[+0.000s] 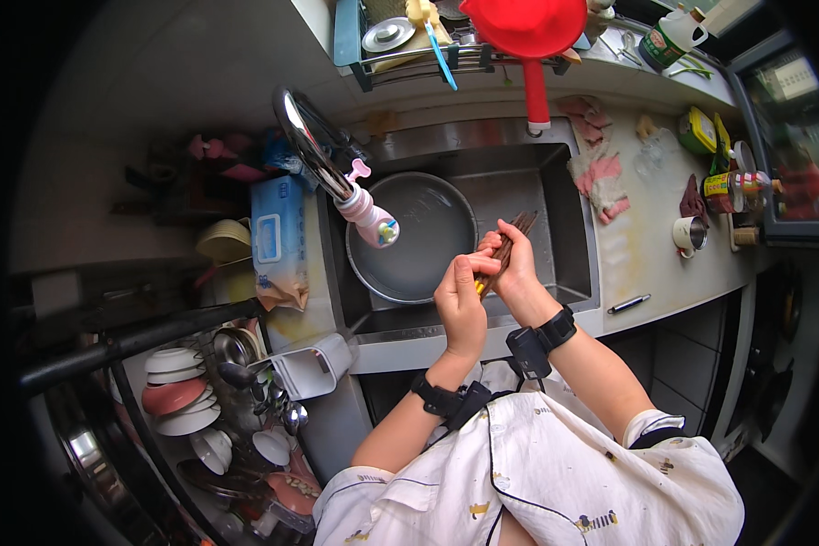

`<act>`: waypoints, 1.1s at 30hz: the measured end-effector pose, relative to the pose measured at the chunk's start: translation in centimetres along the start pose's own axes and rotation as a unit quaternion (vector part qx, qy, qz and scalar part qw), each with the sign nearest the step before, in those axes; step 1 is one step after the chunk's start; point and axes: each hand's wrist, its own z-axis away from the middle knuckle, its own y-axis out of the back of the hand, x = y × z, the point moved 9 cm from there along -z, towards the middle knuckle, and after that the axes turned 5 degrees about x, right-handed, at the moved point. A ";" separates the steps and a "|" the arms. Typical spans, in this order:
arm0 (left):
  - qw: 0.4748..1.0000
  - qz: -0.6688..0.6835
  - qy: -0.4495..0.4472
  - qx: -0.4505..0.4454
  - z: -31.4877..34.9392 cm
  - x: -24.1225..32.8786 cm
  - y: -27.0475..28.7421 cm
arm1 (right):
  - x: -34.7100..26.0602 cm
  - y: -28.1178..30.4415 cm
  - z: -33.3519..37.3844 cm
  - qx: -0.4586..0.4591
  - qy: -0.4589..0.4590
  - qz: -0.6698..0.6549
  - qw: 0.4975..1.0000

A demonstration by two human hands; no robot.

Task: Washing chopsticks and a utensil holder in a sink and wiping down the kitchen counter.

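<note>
Chopsticks [521, 224], or similarly slim brown sticks, are held in a slanting bunch above the sink [516, 177], toward its front edge and beside the round metal basin [464, 207] that is set against the sink's left side. The lower, partly yellow end is pinched by the curled fingers of the left hand [462, 298]; the upper part is grasped by the right hand [516, 268]. They are probably kept over the sink so that drips are caught there. Printed labels are borne by the blue wipes pack [279, 246] at the sink's left edge and the red-and-yellow bottle [723, 193] near the right edge of the counter [646, 259], but their lettering is too small to be read reliably.
</note>
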 end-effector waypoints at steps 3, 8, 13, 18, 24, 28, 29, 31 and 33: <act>0.995 0.070 0.012 0.070 -1.9 -0.9 2.5 | -0.2 0.0 0.0 0.004 0.034 0.014 0.999; 0.979 -0.010 0.043 0.200 -5.9 -4.2 12.4 | -2.4 -1.0 -0.4 -0.019 0.078 0.019 0.997; 0.938 -0.206 -0.177 0.218 -13.0 1.2 14.5 | -4.0 -0.6 -2.2 0.040 0.126 -0.034 0.991; 0.919 -0.295 -0.262 0.002 -17.8 2.8 12.0 | -1.8 -2.5 -2.8 0.022 0.120 -0.006 0.992; 0.959 -0.255 -0.111 -0.049 -16.6 -0.7 12.2 | 0.3 -3.5 -4.4 0.016 0.113 -0.006 0.993; 0.969 0.165 0.171 0.073 -10.3 -5.2 13.2 | 2.0 -4.2 -5.6 0.029 0.117 -0.003 0.993; 0.947 0.206 0.240 0.051 -8.4 -7.0 12.5 | 2.7 -4.4 -5.8 0.032 0.123 0.005 0.992; 0.975 0.103 0.192 0.041 -7.4 -7.6 11.8 | 3.7 -4.5 -6.0 0.024 0.136 0.023 0.990; 0.969 0.116 0.204 0.081 -8.1 -8.9 12.8 | 4.6 -4.6 -5.7 0.018 0.127 0.049 0.991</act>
